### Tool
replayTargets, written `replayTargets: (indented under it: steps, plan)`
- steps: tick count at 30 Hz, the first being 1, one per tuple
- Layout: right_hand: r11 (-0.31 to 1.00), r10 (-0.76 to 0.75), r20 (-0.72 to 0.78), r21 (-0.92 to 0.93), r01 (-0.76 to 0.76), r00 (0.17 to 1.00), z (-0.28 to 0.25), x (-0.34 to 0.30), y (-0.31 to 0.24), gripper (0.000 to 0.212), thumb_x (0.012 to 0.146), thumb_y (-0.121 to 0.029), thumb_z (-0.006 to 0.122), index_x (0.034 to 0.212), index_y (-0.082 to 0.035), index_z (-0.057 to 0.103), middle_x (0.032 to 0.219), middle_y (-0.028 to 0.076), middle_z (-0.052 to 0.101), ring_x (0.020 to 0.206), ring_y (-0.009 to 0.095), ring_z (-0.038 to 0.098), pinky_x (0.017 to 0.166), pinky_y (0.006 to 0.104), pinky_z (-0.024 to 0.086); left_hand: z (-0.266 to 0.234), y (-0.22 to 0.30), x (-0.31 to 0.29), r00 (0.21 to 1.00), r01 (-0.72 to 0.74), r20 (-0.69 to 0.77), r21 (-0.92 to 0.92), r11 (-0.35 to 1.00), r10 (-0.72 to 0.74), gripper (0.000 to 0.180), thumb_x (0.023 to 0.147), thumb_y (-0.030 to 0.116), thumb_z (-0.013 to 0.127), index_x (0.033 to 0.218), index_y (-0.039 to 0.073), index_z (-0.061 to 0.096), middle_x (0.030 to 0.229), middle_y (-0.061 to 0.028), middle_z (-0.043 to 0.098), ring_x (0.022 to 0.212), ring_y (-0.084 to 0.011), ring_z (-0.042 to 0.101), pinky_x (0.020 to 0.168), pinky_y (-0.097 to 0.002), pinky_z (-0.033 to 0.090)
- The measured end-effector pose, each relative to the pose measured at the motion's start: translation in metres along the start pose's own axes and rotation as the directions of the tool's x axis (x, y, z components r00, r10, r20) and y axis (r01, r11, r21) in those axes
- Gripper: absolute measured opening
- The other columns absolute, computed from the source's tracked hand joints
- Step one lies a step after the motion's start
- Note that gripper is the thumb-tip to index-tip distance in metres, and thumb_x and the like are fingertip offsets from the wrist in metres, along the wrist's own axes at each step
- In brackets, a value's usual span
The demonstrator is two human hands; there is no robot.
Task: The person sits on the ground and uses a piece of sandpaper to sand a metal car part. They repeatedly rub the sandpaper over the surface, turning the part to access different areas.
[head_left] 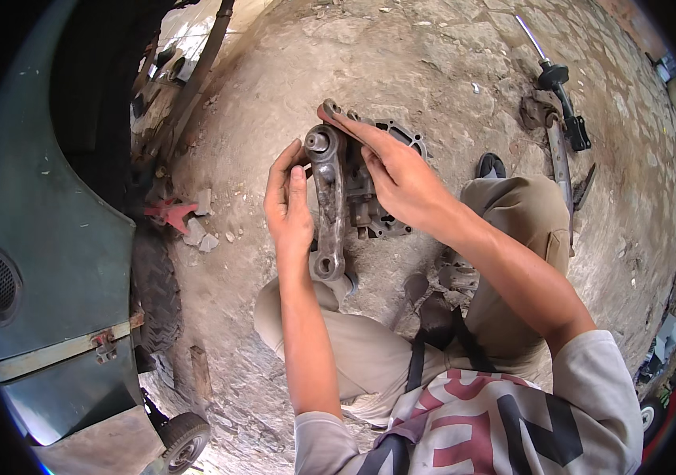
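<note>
A worn metal suspension control arm lies lengthwise in front of me, with its ball joint at the far end and a round bushing hole at the near end. Along its left edge is my left hand, thumb raised and apart from the fingers, whose tips are close to the ball joint. My right hand reaches over from the right, fingers stretched out flat past the arm's far end. Whether either palm touches the metal I cannot tell. Beneath and to the right, a greasy cast housing is partly hidden.
A green vehicle body with a tyre stands at left, near a red metal piece and stone chunks. At far right lie a shock absorber strut and a long metal bar. My bent legs flank the work.
</note>
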State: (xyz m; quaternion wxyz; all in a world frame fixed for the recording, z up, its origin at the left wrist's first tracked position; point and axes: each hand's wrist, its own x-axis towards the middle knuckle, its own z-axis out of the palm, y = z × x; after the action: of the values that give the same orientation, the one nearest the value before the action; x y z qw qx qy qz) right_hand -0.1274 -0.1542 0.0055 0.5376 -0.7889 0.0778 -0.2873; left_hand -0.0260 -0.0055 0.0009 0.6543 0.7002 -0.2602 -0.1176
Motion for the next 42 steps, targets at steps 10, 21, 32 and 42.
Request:
replayTargets:
  steps: [10,21,32,42]
  plan:
    - [0.999,0.024,0.036,0.042,-0.025,0.999,-0.003,0.001,-0.003,0.049,0.098,0.005,0.044,0.146,-0.003,0.049,0.137,0.021,0.059,0.126,0.038,0.057,0.105,0.0431,0.045,0.002,-0.004,-0.003,0.999,-0.027,-0.017,0.097,0.995,0.029,0.040,0.100,-0.004,0.040,0.136,-0.002,0.058,0.128,-0.0158,0.064,0.121,-0.0230,0.060,0.108,-0.0355,0.043]
    - [0.995,0.036,0.043,-0.095,-0.032,0.998,0.003,0.001,0.000,0.046,0.105,-0.016,0.049,0.148,0.001,0.047,0.146,0.021,0.052,0.135,0.036,0.050,0.113,0.0412,0.041,-0.005,-0.012,0.001,0.984,-0.179,0.093,0.407,0.895,0.155,0.041,0.102,-0.001,0.042,0.141,0.002,0.056,0.135,-0.0195,0.063,0.127,-0.0308,0.060,0.107,-0.0392,0.045]
    - [0.983,-0.017,-0.023,-0.182,0.013,1.000,0.002,-0.003,-0.010,0.042,0.105,-0.021,0.048,0.137,0.005,0.056,0.138,0.023,0.057,0.126,0.039,0.055,0.108,0.0463,0.043,-0.003,-0.006,-0.001,0.947,-0.321,0.147,0.424,0.847,0.285,0.046,0.103,0.000,0.041,0.148,0.004,0.051,0.138,-0.0179,0.058,0.126,-0.0300,0.058,0.107,-0.0409,0.044]
    - [0.974,-0.038,-0.005,-0.225,0.036,0.999,0.004,-0.004,-0.002,0.040,0.104,-0.015,0.050,0.141,0.000,0.056,0.144,0.020,0.054,0.134,0.037,0.050,0.112,0.0448,0.039,-0.006,-0.006,0.002,0.937,-0.350,0.163,0.426,0.834,0.310,0.043,0.102,-0.001,0.045,0.143,0.002,0.055,0.135,-0.0158,0.060,0.123,-0.0271,0.059,0.107,-0.0384,0.043]
